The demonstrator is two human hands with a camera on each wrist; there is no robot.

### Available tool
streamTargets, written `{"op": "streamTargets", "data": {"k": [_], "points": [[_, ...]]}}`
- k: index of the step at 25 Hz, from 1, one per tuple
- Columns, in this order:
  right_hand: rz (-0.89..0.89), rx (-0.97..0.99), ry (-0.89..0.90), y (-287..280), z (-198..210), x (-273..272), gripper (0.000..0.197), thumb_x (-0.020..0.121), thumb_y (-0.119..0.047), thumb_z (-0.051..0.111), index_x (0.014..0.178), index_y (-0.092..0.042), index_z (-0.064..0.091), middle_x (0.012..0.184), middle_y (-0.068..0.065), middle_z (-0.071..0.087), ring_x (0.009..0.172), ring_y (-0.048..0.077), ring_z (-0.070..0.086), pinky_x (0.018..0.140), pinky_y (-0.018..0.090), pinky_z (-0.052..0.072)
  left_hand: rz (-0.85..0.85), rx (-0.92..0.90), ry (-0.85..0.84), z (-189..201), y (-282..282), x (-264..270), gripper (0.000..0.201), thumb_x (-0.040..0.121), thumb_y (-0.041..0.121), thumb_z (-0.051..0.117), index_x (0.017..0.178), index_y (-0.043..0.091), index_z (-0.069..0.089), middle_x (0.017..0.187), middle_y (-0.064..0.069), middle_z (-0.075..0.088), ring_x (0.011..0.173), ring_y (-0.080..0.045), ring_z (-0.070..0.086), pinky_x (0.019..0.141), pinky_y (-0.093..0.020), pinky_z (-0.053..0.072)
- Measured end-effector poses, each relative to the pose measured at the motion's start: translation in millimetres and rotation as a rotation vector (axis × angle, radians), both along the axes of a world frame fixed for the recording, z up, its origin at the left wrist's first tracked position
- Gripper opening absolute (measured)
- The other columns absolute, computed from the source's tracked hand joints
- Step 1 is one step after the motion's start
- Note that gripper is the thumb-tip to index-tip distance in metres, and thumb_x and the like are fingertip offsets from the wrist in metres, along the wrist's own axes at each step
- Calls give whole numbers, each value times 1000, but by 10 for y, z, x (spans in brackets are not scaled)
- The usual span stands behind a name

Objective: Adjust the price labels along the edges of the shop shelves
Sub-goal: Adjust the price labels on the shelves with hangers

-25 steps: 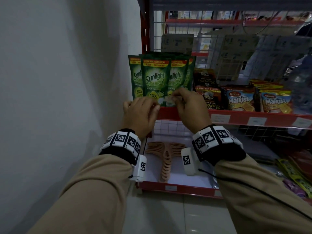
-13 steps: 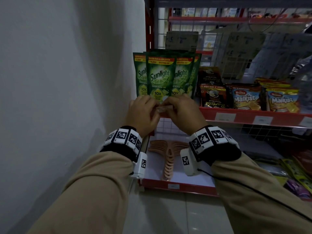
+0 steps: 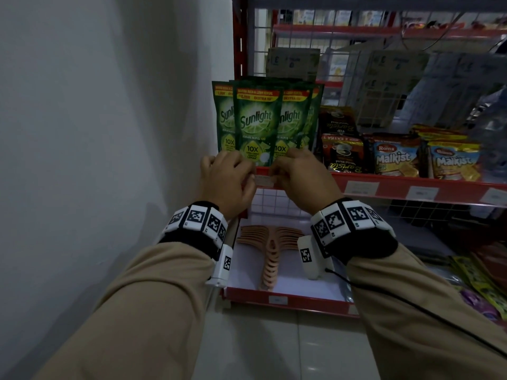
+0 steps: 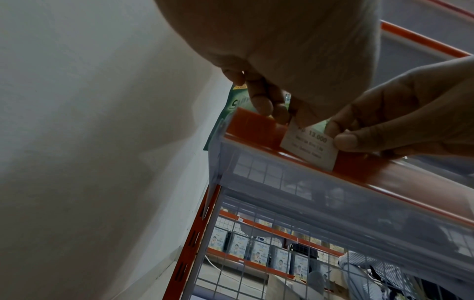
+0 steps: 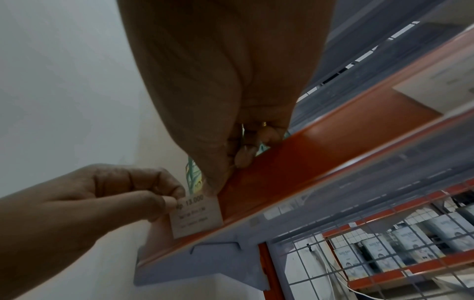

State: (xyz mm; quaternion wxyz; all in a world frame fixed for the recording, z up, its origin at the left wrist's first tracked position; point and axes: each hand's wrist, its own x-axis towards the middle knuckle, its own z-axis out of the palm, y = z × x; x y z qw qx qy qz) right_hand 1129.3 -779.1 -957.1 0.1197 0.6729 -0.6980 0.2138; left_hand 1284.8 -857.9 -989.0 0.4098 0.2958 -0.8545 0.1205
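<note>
Both my grips pinch the price label (image 4: 309, 147) mid-frame on the shelf edge (image 4: 256, 126); uneven pull risks tearing or skewing it.

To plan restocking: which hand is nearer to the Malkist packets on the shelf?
Right. The right hand pinches the price label on the shelf edge, left of the Malkist packets; the left hand pinches the label's other end, farther left.

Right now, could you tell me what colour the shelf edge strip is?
Red-orange; the shelf edge strip shows best in the left wrist view.
</note>
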Motion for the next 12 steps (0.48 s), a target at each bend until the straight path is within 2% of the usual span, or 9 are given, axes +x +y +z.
{"op": "streamTargets", "data": {"k": [4,8,10,12], "points": [[-2,6,22,-8,-19,3,17,92,-24,57,106,-18,66,106,8,54,105,28,44,82,41,43,36,-28,-17,-7,-11,10,13,83,25,57,86,17,67,87,0,58,85,-22,53,78,-32,16],[6,-19,34,-8,-36,-7,19,92,-21,55,106,-18,67,105,8,55,104,28,45,80,39,41,33,-51,-32,-15,-32,24,14,83,27,57,82,18,68,85,1,58,84,-22,53,77,-32,15],[12,-35,21,4,-40,-9,17,91,-21,57,104,-18,67,104,7,56,104,27,46,81,39,42,29,-57,-35,-21,-35,38,14,84,27,56,85,19,67,86,2,60,85,-21,53,77,-33,18],[17,-71,-5,31,-51,-6,15,88,-22,61,101,-17,66,102,6,58,103,26,47,81,39,43,36,-40,-31,-17,-27,51,16,84,27,54,95,21,65,92,4,62,89,-21,53,79,-34,21]]}}
